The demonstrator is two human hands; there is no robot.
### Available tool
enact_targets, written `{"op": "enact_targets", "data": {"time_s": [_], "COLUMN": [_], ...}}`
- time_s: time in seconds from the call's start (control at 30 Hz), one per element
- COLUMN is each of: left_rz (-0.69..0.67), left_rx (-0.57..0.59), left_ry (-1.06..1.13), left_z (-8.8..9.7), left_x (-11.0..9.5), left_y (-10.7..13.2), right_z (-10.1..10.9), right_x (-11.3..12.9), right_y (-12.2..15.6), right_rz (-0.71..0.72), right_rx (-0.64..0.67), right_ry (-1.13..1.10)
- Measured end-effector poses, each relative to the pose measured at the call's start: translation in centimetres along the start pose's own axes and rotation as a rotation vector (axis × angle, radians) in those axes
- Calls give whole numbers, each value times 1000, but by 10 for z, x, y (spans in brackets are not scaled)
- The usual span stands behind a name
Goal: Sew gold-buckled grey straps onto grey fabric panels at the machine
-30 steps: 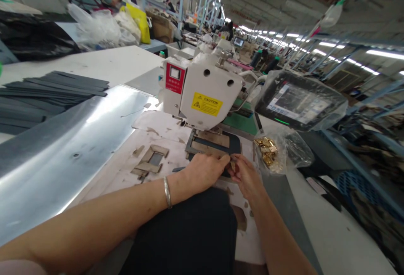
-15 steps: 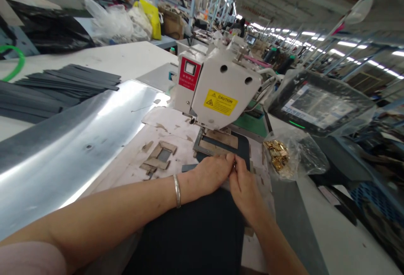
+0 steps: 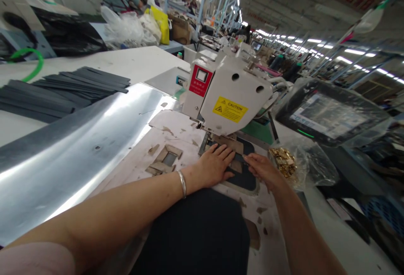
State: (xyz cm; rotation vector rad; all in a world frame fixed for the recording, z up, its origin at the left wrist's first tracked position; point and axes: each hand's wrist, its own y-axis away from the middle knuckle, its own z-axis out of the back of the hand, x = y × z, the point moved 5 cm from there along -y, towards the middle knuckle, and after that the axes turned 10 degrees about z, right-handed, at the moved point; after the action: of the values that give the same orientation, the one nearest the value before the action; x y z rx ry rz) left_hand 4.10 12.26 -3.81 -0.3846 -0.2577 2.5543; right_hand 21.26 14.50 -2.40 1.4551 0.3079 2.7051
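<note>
Left hand (image 3: 216,166): palm down, fingers spread, laid over the dark piece (image 3: 242,181) and the near side of the clamp (image 3: 204,145); a silvery bangle (image 3: 182,183) rings the wrist.
Right hand (image 3: 261,168): fingers curled, thumb and fingertips pressed together at the piece's right edge; whether anything thin is pinched between them I cannot tell.
Dark piece: smooth, flat, matte, round-cornered; lies under the machine head, partly hidden by the left hand.
Clamp: hard, straight-edged frame on top of the piece, beneath the head.
Machine (image 3: 238,88): white, hard casing with two round holes; yellow caution label (image 3: 231,109), glossy red panel (image 3: 201,80) with a square switch.
Board (image 3: 176,127): pale pinkish sheet, surface scuffed and torn in brown patches; a tan rectangular surround (image 3: 167,159) frames a small grey window.
Dark sheet (image 3: 202,235): broad, smooth, nearest the person, below the left forearm.
Metal plate (image 3: 97,132): bright, reflective, left of the board.
Strips (image 3: 91,82): long, thin, dark grey, fanned in overlapping layers.
Clear bag (image 3: 318,163): crinkled plastic around shiny gold-coloured parts (image 3: 283,161), just beside the right hand.
Screen (image 3: 331,113): dark casing, wrapped in clear film.
</note>
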Motion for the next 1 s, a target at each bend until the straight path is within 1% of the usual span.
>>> {"op": "enact_targets", "data": {"time_s": [0.13, 0.27, 0.37, 0.47, 0.57, 0.7, 0.8, 0.9, 1.0], "left_rz": [18, 59, 105, 140, 152, 205, 244, 212, 163], "left_rx": [-9, -29, -4, 25, 55, 91, 98, 100, 96], "left_ry": [-27, -60, -85, -89, -79, -80, -70, -42, -2], "left_z": [2, 5, 4, 4, 3, 4, 6, 9, 12], "left_x": [0, -5, -6, -5, -5, -4, 0, 4, 9], "left_y": [-1, 1, 2, 2, 3, 2, 0, -2, -2], "right_z": [2, 6, 7, 2, -2, -3, -3, -4, -1], "right_x": [6, 8, 9, 8, 6, 5, 7, 12, 14], "right_y": [-11, -19, -25, -30, -31, -29, -29, -31, -32], "right_rz": [-12, -89, -119, -96, -77, -94, -84, -58, -100], "right_rx": [53, 142, 171, 166, 130, 88, 87, 107, 110], "right_ry": [38, 42, 56, 80, 92, 90, 114, 140, 178]}}
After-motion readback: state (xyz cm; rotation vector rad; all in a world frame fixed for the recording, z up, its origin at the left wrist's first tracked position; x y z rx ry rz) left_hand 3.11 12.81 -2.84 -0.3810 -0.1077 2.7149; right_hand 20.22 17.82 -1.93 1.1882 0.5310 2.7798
